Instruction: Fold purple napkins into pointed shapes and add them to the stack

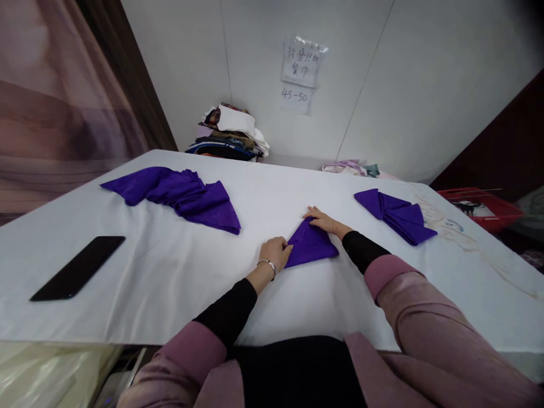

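A purple cloth napkin (309, 246) folded into a triangle lies on the white tablecloth (178, 272) in front of me. My left hand (275, 252), with a bracelet at the wrist, rests with curled fingers on the triangle's lower left corner. My right hand (323, 220) lies flat with fingers stretched out on the triangle's top point. A heap of unfolded purple napkins (178, 195) sits to the far left. A small stack of folded purple napkins (397, 215) sits to the right.
A black phone (79, 267) lies at the left of the table. Stacked clothes (232, 136) and more fabric (348, 168) rest against the back wall under paper notes (301, 71). A red basket (482, 208) stands beyond the right edge.
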Motion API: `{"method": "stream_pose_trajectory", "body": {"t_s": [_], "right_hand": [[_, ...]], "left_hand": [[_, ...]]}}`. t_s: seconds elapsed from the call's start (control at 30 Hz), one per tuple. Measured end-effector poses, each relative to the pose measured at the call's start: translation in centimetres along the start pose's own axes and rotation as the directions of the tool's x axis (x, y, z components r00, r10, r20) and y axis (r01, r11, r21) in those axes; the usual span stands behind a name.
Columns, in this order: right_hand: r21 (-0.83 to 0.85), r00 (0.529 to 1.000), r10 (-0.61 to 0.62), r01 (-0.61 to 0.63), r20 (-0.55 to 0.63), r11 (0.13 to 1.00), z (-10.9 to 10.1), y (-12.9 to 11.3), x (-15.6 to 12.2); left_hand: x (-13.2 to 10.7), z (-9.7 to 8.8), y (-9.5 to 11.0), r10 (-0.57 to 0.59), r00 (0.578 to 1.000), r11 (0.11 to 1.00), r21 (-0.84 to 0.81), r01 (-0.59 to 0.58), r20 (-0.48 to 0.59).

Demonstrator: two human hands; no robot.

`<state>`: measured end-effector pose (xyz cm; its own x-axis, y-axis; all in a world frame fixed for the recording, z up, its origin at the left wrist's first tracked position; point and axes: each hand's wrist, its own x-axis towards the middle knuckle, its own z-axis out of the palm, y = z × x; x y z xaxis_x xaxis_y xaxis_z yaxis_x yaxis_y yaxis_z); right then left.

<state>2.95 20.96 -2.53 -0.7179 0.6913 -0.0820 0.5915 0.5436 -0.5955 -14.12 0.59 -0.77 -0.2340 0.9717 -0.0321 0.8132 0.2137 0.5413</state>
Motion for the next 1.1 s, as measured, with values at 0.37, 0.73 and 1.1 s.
{"method": "stream_pose_trajectory", "body": {"t_s": [0.37,0.73,1.1], "right_hand": [[0.008,0.998,-0.014,0.013,0.064,1.0,-0.4,0.1,0.8],[0.013,0.994,-0.004,0.003,0.106,1.0,-0.9,-0.1,0.9],[-0.034,0.996,0.003,0.0,0.087,0.999,-0.9,-0.5,1.7]], "left_hand": [[-0.2,-0.3,-0.1,0.041,0.999,0.993,0.106,-0.043,0.026],[-0.5,-0.2,-0.3,0.06,0.997,0.971,0.229,-0.071,0.054],[-0.7,-0.3,-0.1,0.067,0.992,0.961,0.259,-0.094,0.111]]}}
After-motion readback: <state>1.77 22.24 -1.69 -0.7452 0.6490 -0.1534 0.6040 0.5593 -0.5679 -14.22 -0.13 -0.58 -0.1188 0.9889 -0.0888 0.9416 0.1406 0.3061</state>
